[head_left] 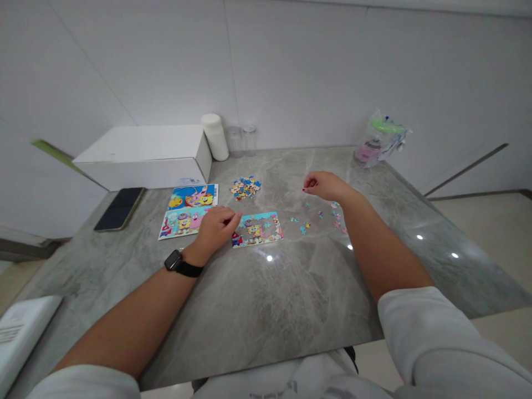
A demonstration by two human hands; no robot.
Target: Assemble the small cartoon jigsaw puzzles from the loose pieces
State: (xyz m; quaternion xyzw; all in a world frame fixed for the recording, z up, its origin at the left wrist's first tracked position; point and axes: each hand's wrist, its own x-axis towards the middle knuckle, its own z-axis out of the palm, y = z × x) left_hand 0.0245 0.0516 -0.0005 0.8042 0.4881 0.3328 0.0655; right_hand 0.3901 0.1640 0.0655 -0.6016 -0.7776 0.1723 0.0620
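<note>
Puzzle (260,240), head view: lies flat on the worktop (274,310); seems well advanced, with most of the border joined, a yellow cartoon figure placed near the middle and grey gaps left to fill.
Left hand (216,228): rests at the puzzle's left edge, grip curled; cannot tell whether holding anything.
Right hand (325,185): hangs beyond the puzzle, to the right, fingertips of the grip drawn together; cannot tell whether pinching a piece.
Loose pieces (303,229): lie scattered right of the puzzle, apparently left to place.
Heaped pieces (245,188): sit behind the puzzle; cannot tell whether part of it.
Lower sheet (181,223): lies left of the puzzle; carries similar artwork.
Upper sheet (183,197): lies behind-left of the puzzle; bears a barcode-like strip.
White box (149,143): stands farther behind-left of the puzzle; carries a label too small to read.
Booklet (27,321): lies nearer and far left of the puzzle; bears unreadable print.
</note>
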